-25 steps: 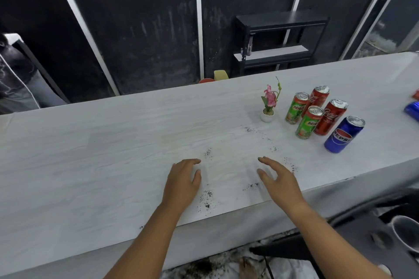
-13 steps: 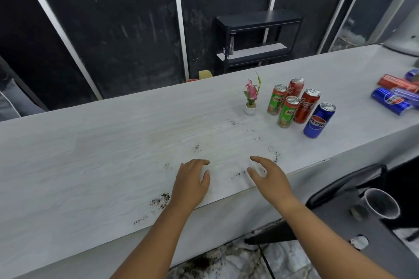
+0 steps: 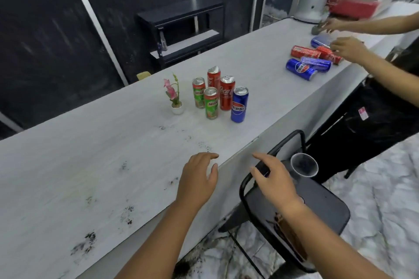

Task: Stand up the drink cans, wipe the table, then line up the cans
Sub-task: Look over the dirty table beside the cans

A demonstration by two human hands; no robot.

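Bare right hand (image 3: 275,181) now past table (image 3: 68,165) edge, both hands' fingers apart.

Looks like a staged back room or makeshift studio, not a home or shop. Long white wood-grain worktop (image 3: 68,165) runs from 8 to 2 o'clock, dark crumbs scattered on it. Behind it, black wall panels (image 3: 45,29) split by pale strips. Black metal shelf unit (image 3: 181,27) at 12 o'clock. Black folding chair (image 3: 317,208) at 4 o'clock with a clear plastic cup (image 3: 304,164) on it. Marble-pattern floor (image 3: 385,199) at 3–5 o'clock, dirty near the worktop edge. Second person's hands (image 3: 347,48) work lying cans (image 3: 305,52) at 2 o'clock, so shared bench.
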